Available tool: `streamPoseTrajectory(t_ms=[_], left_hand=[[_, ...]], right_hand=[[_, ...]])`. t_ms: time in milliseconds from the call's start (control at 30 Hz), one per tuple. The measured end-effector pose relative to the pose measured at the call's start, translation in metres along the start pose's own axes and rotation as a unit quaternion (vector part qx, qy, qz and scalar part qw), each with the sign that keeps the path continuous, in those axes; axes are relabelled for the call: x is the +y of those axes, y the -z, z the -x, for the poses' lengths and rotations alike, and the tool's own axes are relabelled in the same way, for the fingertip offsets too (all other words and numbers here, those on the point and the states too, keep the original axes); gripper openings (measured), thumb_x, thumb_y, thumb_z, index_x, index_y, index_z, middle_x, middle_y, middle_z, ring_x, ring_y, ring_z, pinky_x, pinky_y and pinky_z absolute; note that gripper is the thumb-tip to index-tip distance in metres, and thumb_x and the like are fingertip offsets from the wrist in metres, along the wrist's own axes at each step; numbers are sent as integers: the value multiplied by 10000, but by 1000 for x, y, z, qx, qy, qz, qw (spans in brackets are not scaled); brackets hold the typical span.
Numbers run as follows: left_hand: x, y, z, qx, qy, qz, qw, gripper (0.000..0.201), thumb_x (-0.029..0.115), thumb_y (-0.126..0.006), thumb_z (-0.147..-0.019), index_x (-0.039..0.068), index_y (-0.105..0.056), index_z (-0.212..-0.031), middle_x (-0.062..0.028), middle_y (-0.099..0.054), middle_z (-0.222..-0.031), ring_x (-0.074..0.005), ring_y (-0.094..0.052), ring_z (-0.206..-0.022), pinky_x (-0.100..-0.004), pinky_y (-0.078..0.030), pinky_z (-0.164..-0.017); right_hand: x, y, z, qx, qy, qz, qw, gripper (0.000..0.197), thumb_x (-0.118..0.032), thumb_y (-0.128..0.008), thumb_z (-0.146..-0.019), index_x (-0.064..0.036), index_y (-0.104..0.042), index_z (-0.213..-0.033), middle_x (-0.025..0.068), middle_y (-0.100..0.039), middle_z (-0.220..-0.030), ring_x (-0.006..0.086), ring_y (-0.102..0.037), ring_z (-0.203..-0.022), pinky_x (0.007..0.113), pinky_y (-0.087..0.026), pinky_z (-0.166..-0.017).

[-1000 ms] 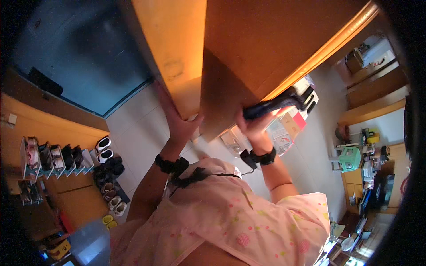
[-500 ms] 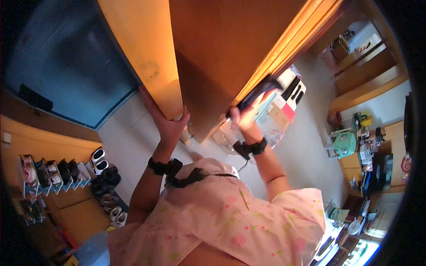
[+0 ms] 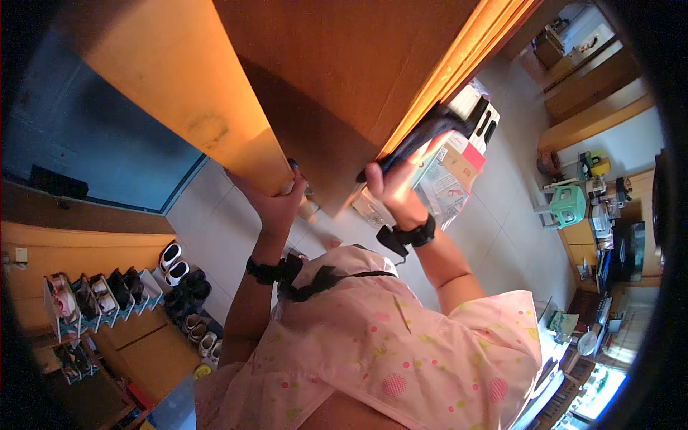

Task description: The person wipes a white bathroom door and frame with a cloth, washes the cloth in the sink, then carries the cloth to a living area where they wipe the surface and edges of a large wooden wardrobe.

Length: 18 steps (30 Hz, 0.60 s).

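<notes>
A light orange wooden board slants down from the upper left beside a wide brown wooden panel. My left hand grips the board's lower end, thumb on its right side, the other fingers partly hidden. At the panel's right, a ridged trim edge catches bright light. My right hand holds a dark cloth against that trim, its fingers mostly lying along the cloth. Whether the board and the panel are one piece, I cannot tell.
Stacked boxes and packages stand on the tiled floor beyond my right hand. A shoe rack and several shoes are at left, near a dark blue door. A green stool stands at right.
The board now leans further left in view, and more of the brown panel shows. My right hand has shifted slightly, with the cloth still at the trim. My left hand keeps its grip.
</notes>
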<state>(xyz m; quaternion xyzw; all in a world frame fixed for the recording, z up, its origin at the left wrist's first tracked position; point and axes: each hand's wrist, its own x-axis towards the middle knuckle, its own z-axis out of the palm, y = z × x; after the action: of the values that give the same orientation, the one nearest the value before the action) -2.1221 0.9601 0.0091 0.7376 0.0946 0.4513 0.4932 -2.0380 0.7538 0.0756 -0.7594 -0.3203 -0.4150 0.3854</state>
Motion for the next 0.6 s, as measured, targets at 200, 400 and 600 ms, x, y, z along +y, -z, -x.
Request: streamPoseTrajectory(t_ms=[200, 400, 600], left_hand=[[-4, 3, 2, -4, -5, -34, 999, 991, 70, -799, -644, -28, -159, -1395, -203, -306, -1341, -312, -388, -1210, -438, -352, -1005], [-2, 5, 0, -33, -49, -75, 995, 678, -32, -756, -685, 11, -404, -1264, -113, -547, -1154, -208, -571, -988, -327, -502, -849], [-18, 6, 8, 26, 136, 190, 972, 650, -32, -758, -686, 50, -446, -1251, -124, -484, -1226, -200, -515, -1044, -333, -493, -854]], right_hand=[[32, -45, 135, -114, -106, -17, 988, 1046, -438, -692, -706, 26, -109, -1440, 370, -65, -1441, 553, -13, -1334, 612, -31, -1083], [38, -55, 196, -237, -162, 67, 956, 1076, -436, -739, -671, 52, -137, -1417, 391, -96, -1411, 601, -27, -1304, 593, -124, -1090], [27, -26, 153, -168, -157, -89, 969, 1200, -521, -719, -685, 89, 4, -1424, 468, 137, -1386, 601, 140, -1308, 565, -105, -1093]])
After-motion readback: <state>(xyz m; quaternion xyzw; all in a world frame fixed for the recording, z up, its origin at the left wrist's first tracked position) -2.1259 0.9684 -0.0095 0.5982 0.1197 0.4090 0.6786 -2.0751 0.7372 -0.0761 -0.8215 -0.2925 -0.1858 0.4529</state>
